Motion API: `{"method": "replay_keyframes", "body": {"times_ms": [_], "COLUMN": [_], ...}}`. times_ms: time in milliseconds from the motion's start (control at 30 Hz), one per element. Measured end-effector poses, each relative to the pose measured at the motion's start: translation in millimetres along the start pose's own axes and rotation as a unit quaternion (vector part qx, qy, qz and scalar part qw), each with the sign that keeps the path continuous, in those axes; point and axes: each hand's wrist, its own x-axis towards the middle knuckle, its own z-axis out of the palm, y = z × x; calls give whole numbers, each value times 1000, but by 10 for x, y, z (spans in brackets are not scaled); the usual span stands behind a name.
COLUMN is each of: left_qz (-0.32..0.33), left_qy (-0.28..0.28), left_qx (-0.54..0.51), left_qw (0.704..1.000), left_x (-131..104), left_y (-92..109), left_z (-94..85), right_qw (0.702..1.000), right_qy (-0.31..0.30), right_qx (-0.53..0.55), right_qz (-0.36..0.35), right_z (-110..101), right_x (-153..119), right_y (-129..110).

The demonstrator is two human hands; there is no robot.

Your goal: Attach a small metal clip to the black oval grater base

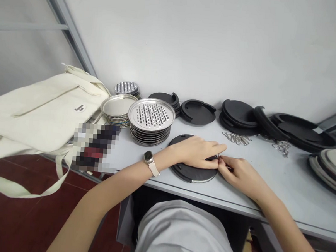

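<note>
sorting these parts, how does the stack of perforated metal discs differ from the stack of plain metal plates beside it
The stack of perforated shiny metal discs has a top face full of punched holes; the stack of plain shiny metal plates has a smooth top. The perforated stack looks taller and wider than the plain stack. It also sits nearer the left hand, with the plain stack closer to the cream bag. Both are round and silver.

I see a grey table (268, 176). Under my left hand (196, 151) lies a black disc (191, 173). Beyond it stand a stack of perforated metal discs (151, 120) and a stack of metal plates (117, 109). Past my right hand (238, 173) lie metal clips (237, 138) and black lids (238, 116). A cream bag (41, 112) rests far left.
</note>
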Motion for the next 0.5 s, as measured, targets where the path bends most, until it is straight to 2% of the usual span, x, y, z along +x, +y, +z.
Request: {"method": "replay_keyframes", "body": {"times_ms": [500], "left_qz": [6], "left_qy": [3], "left_qx": [-5], "left_qw": [1000], "left_x": [-6], "left_y": [2], "left_z": [4], "right_qw": [1000], "right_qy": [-1], "right_qx": [1], "right_qz": [0], "right_z": [2], "right_x": [-7], "right_y": [4]}}
